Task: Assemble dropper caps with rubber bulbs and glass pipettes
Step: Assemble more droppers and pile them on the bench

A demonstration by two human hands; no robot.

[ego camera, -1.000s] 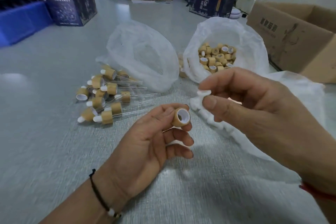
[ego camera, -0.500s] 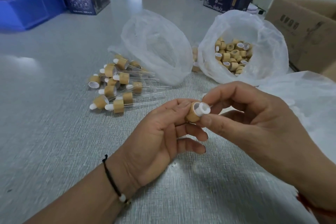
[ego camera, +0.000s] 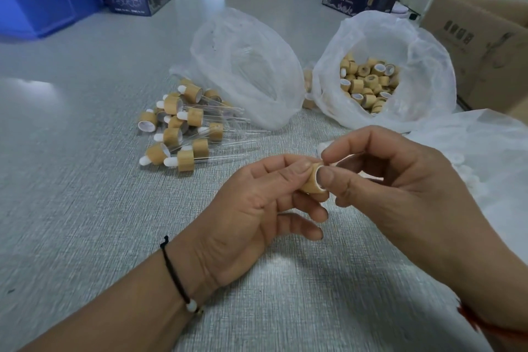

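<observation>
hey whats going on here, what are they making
A person is putting dropper caps together at a grey table. The left hand holds a bamboo-coloured cap while the right hand presses its thumb into the cap's open end; the rubber bulb itself is hidden. Finished droppers with glass pipettes lie in a pile at left, and a bag of loose caps sits behind the hands.
</observation>
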